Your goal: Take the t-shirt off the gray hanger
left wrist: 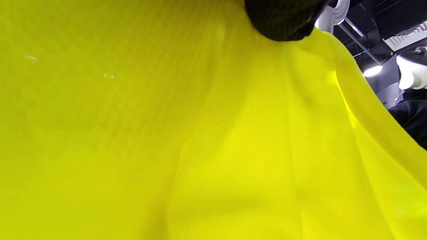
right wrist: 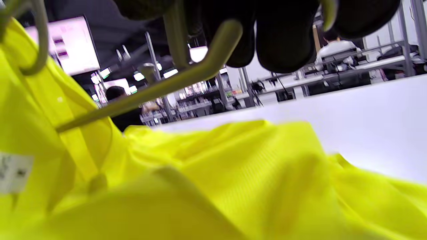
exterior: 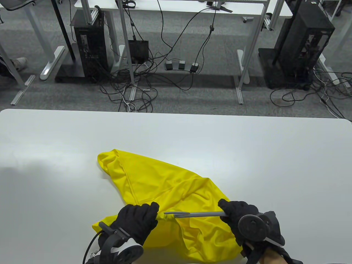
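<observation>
A yellow t-shirt (exterior: pixel 154 181) lies crumpled on the white table (exterior: pixel 247 143) near its front edge. A gray hanger (exterior: pixel 192 214) shows as a bar above the shirt, between my two hands. My left hand (exterior: pixel 140 217) grips the yellow fabric where the hanger's left end enters it. My right hand (exterior: pixel 233 213) grips the hanger's right end. In the right wrist view the hanger (right wrist: pixel 186 75) runs under my gloved fingers (right wrist: pixel 283 40) and into the shirt (right wrist: pixel 233 173), where a white label (right wrist: pixel 13 171) shows. The left wrist view is filled with yellow fabric (left wrist: pixel 166 133).
The table's far edge (exterior: pixel 176 112) lies well beyond the shirt. Past it on the floor are desk legs, computer towers (exterior: pixel 88 44) and loose cables (exterior: pixel 132 90).
</observation>
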Tool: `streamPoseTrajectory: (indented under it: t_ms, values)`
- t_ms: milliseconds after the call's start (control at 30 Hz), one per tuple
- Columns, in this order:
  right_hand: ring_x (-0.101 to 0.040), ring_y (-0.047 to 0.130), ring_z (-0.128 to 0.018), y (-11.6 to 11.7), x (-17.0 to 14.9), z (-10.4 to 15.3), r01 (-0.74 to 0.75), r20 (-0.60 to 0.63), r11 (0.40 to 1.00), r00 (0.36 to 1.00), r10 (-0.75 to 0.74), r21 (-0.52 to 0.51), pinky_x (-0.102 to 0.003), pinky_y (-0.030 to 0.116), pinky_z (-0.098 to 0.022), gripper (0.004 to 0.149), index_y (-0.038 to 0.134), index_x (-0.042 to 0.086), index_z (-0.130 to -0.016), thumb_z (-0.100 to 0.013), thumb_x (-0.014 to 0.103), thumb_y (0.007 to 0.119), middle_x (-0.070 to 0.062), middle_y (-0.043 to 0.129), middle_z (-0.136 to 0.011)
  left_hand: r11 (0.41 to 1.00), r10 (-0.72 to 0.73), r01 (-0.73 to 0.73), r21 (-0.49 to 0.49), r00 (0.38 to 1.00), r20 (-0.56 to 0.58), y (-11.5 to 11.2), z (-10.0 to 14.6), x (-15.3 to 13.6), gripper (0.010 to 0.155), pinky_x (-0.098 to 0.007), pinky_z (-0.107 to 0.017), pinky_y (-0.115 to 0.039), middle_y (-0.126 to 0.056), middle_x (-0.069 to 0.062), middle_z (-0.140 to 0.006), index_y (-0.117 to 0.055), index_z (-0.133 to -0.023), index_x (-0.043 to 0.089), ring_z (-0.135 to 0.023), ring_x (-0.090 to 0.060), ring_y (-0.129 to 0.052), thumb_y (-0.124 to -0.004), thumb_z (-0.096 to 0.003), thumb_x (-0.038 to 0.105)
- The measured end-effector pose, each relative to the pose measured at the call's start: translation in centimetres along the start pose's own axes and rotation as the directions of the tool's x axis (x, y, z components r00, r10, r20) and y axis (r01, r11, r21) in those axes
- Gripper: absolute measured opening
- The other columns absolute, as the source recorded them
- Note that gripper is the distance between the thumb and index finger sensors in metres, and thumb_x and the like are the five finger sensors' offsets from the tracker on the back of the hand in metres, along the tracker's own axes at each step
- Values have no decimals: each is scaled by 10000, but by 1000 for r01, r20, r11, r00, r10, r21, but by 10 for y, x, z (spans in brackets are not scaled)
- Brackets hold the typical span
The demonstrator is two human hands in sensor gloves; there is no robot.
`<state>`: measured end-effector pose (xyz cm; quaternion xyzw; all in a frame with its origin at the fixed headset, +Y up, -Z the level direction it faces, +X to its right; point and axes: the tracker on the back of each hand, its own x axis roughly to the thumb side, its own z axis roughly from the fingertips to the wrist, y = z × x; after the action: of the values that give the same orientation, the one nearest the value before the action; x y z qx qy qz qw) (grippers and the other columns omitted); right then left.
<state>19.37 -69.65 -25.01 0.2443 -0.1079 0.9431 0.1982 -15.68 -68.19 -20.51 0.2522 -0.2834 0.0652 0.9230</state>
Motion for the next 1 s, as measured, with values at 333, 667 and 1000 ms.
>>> streamPoseTrajectory:
  t_ms: [333,667,1000]
  values:
    - [-257,879,-279,-40,0,20,83,130,954,990,-47,-288,-565,743,-296,563,731,229,-949,-414,400,689,-127,920,-609,999,36,-29,34,974,-222,5,6,-40,509,-568,-498,-802,-911,-181,-824,-787,-933,89,-617,-346,-1032,-724,-502,352]
    - [-233,884,-189,-58,-15,27,32,25,920,999,-24,-390,-538,762,-197,542,814,158,-884,-413,391,685,-131,954,-527,841,13,-348,-415,779,-627,-41,17,-92,513,-590,-406,-786,-904,-280,-776,-794,-916,-5,-506,-403,-1026,-741,-510,304]
    - [-175,893,-141,-54,-28,27,194,-89,872,962,-259,-449,-486,796,-118,549,778,117,-901,-441,392,660,-120,953,-505,709,144,-266,-653,961,-235,-51,-3,-42,735,-657,-541,-690,-693,-315,-994,-604,-1053,15,-781,-485,-880,-758,-487,458]
